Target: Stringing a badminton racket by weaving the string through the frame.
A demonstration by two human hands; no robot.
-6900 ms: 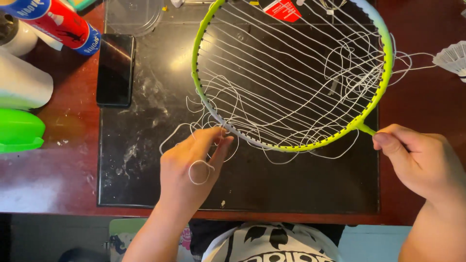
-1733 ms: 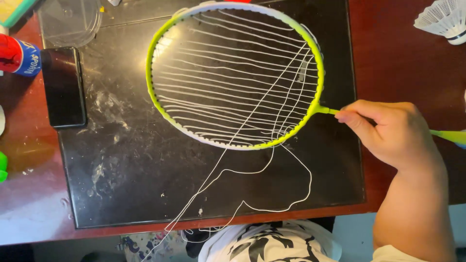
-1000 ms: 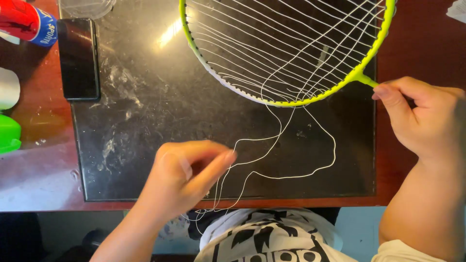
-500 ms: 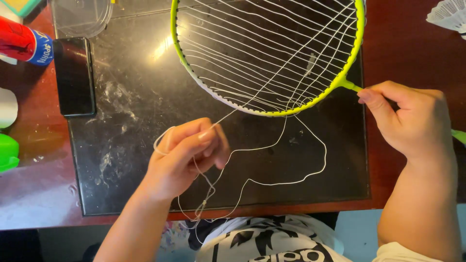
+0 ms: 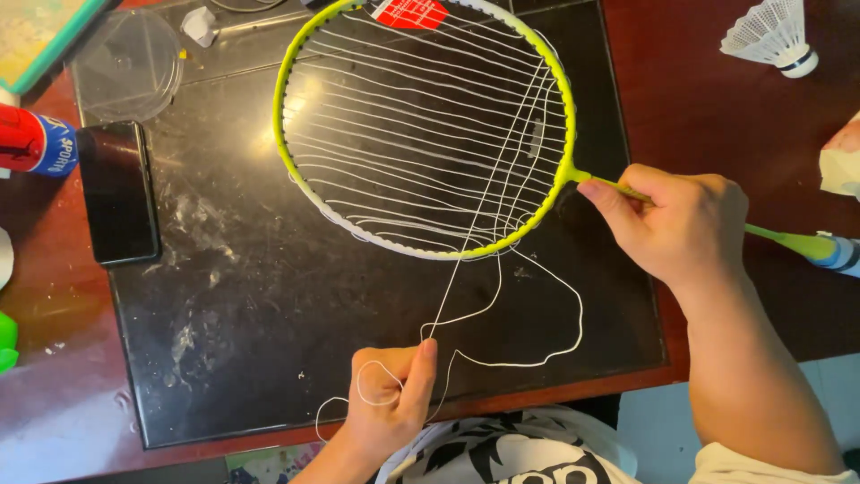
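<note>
A yellow-green badminton racket [image 5: 293, 170] lies over a black glass table top [image 5: 242, 296], its head partly strung with loose white string [image 5: 502, 296]. My right hand [image 5: 681, 224] is closed around the racket's thin shaft just below the head. My left hand [image 5: 390, 394] is at the table's near edge, pinching the white string between thumb and fingers. The string runs taut from that hand up to the frame's lower rim. A slack loop of it lies on the glass between my hands.
A black phone [image 5: 116, 193] lies at the left, beside a red and blue tube [image 5: 36, 148]. A clear plastic lid [image 5: 130, 67] sits at the back left. A white shuttlecock [image 5: 775, 36] rests on the red wood at the back right.
My left hand has drawn back toward me with the string, pulling it straighter from the frame. The racket head now sits lower and more fully in view.
</note>
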